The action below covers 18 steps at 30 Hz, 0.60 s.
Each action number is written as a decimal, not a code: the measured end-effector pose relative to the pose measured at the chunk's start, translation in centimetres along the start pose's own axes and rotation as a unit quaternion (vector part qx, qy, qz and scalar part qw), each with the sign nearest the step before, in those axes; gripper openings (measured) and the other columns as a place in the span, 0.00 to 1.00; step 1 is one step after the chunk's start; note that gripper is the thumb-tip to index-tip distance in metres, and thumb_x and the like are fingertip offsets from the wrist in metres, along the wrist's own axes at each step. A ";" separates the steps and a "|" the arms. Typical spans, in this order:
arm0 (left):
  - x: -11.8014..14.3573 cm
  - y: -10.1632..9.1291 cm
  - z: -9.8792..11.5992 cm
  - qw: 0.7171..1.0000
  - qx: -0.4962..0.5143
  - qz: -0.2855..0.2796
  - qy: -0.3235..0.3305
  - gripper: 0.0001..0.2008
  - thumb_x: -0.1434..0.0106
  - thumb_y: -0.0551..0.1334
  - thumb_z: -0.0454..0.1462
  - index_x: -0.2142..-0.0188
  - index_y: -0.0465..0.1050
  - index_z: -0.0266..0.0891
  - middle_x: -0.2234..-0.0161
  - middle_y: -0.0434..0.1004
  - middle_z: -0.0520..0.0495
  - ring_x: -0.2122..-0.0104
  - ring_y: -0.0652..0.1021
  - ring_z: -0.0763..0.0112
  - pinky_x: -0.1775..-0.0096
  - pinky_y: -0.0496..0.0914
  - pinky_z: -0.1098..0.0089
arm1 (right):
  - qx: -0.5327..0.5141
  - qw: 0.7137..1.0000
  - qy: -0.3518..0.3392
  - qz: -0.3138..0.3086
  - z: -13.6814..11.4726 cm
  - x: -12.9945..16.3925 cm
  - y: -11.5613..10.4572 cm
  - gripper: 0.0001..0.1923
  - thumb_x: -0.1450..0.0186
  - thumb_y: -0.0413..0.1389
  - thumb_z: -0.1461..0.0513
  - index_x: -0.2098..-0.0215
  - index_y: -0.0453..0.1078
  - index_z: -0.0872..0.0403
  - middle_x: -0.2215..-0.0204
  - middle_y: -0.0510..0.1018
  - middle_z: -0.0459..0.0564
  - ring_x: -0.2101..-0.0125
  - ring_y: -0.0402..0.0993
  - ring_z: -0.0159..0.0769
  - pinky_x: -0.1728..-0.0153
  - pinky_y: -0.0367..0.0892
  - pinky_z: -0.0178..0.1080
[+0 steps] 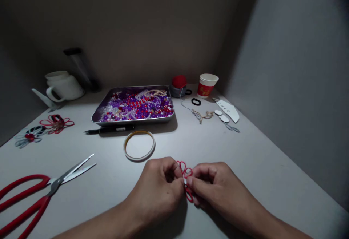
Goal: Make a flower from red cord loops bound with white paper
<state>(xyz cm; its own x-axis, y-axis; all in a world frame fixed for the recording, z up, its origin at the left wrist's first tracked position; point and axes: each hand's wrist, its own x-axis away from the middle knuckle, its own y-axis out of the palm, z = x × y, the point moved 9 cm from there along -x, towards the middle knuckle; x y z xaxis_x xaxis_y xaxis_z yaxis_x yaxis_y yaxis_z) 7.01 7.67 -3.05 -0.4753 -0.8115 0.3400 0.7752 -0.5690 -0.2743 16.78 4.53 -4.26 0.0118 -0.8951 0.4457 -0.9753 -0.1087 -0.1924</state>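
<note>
Near the front middle of the table, my left hand (163, 182) and my right hand (215, 186) meet over a small flower of looped red cord (189, 194). Both hands pinch it between thumb and fingers, one from each side. Red loops stick out above and below the fingertips. A small whitish piece (185, 181) shows at the flower's middle, between my thumbs; what it is I cannot make out. My fingers hide part of the cord. Beyond my left hand lies a roll of narrow tape (153, 148), apart from it.
Open red-handled scissors (57, 185) lie at left, below two finished-looking cord flowers (56, 123). Behind the tape are a black pen (109, 130) and a metal tray (136, 122) of beads. A paper cup (206, 86), red yarn (179, 81) and white card (227, 109) stand back right; a white watering can (65, 86) back left.
</note>
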 end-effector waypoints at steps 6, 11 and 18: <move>0.3 0.3 0.2 0.999 0.033 -0.018 0.002 0.06 0.48 0.57 0.32 0.80 0.67 0.34 0.83 0.66 0.52 0.82 0.63 0.79 0.80 0.57 0.76 | -0.012 1.000 0.009 0.003 0.0 0.0 0.1 0.08 0.45 0.50 0.67 0.82 0.65 0.57 0.88 0.68 0.43 0.86 0.60 0.25 0.83 0.56 0.29; 0.2 0.2 -0.1 1.000 0.015 0.003 -0.021 0.07 0.49 0.57 0.32 0.81 0.67 0.34 0.85 0.65 0.52 0.84 0.63 0.79 0.81 0.57 0.76 | 0.002 1.000 0.006 0.010 -0.2 0.1 0.0 0.09 0.45 0.50 0.67 0.83 0.65 0.57 0.88 0.68 0.43 0.85 0.61 0.25 0.83 0.56 0.29; 0.1 0.2 0.0 1.000 -0.014 0.012 -0.020 0.07 0.50 0.57 0.33 0.81 0.67 0.34 0.84 0.66 0.52 0.83 0.63 0.78 0.81 0.57 0.76 | 0.014 1.000 -0.020 0.013 -0.1 0.0 -0.2 0.08 0.47 0.50 0.67 0.82 0.67 0.57 0.87 0.68 0.44 0.85 0.60 0.26 0.84 0.55 0.30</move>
<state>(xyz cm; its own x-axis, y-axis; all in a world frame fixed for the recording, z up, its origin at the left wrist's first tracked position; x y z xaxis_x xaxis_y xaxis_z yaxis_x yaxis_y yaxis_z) 7.09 7.49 -3.01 -0.4396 -0.8187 0.3696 0.7734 -0.5542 -0.3078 16.98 4.56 -4.13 -0.0033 -0.9141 0.4055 -0.9688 -0.0976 -0.2279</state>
